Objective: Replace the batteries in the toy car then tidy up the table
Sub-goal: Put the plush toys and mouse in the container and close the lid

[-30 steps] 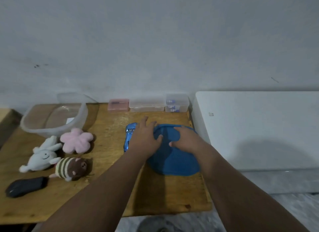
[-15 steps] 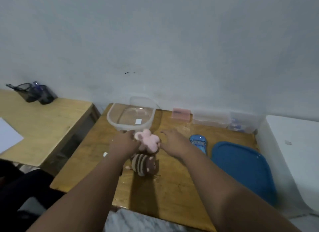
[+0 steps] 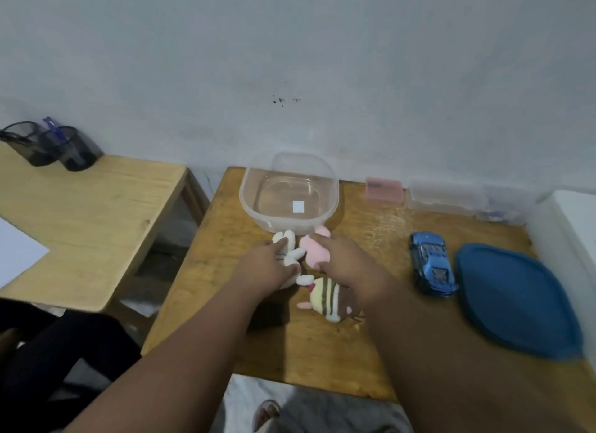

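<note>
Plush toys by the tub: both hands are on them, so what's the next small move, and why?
Probably lift both toys and drop them into the clear tub just behind. The left hand covers the white plush, the right hand the pink plush, and the tub appears empty apart from a small sticker. The striped plush lies untouched for the next pass.

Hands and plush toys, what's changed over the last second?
Both hands left the blue lid and went left to the plush toys. The left hand now grips the white plush, the right hand the pink flower plush. Toy car, lid and empty clear tub stayed put.
</note>
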